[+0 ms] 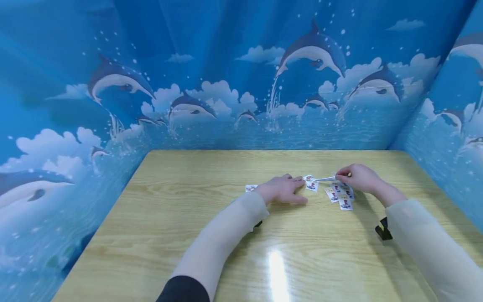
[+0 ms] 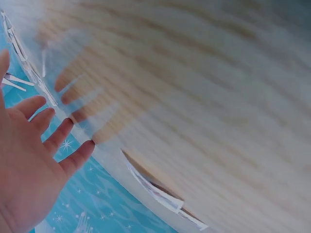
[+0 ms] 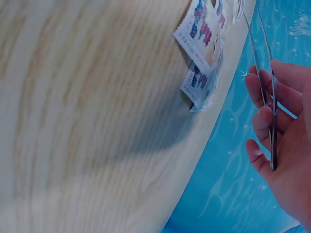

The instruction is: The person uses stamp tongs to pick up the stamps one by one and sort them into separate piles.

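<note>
My right hand [image 1: 358, 178] holds metal tweezers [image 3: 271, 107] between thumb and fingers. Their tips are apart in the right wrist view and point left toward a small group of postage stamps [image 1: 311, 186] in the head view. My left hand [image 1: 283, 189] is spread low over the table, palm down, with straight fingers. Its fingertips [image 2: 86, 145] are at the tabletop; whether they touch a stamp I cannot tell. Below the right hand lies an overlapping cluster of stamps [image 1: 341, 197] with perforated edges [image 3: 199, 82].
Another stamp [image 1: 250, 188] lies behind the left wrist, partly hidden by it. The wooden table [image 1: 181, 201] reflects a bright light near its front. A blue dolphin-print curtain [image 1: 226, 63] stands along the back and both sides.
</note>
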Available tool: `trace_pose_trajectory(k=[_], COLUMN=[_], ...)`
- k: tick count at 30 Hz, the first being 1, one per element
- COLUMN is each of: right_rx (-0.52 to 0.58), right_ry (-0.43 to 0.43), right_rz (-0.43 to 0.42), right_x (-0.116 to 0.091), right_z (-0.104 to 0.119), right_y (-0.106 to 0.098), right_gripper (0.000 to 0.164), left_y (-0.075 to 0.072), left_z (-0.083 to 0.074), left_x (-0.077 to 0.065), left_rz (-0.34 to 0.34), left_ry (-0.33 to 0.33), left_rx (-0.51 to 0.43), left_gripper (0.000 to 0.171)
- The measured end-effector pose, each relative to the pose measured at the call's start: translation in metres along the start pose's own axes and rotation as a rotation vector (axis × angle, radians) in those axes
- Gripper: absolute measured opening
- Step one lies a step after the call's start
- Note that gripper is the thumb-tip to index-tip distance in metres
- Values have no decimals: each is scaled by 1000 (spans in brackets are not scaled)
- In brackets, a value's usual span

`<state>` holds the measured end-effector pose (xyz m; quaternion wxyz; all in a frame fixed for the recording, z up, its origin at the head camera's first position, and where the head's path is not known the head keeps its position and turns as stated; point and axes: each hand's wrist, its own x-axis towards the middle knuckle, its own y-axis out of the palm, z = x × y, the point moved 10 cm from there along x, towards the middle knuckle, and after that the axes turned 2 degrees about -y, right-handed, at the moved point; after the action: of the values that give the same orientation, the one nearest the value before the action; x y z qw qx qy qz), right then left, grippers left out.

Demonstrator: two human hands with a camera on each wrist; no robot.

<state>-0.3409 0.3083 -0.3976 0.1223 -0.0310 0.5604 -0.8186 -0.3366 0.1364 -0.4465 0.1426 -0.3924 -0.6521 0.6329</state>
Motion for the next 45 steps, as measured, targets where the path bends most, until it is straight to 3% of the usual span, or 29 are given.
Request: trace_pose_trajectory(k=[18,45], right_rx=[23,51], right_ry=[40,54], right_rz=[44,21], right_x=[6,10], right_z=[-2,0], right_y=[13,10], right_gripper=[37,36], left_y=[1,2], left_z=[-3,-6], left_x=[-3,-3], left_rz=[-6,3], left_ry=[-19,-21], left_rx=[47,60], left_gripper=[78,77])
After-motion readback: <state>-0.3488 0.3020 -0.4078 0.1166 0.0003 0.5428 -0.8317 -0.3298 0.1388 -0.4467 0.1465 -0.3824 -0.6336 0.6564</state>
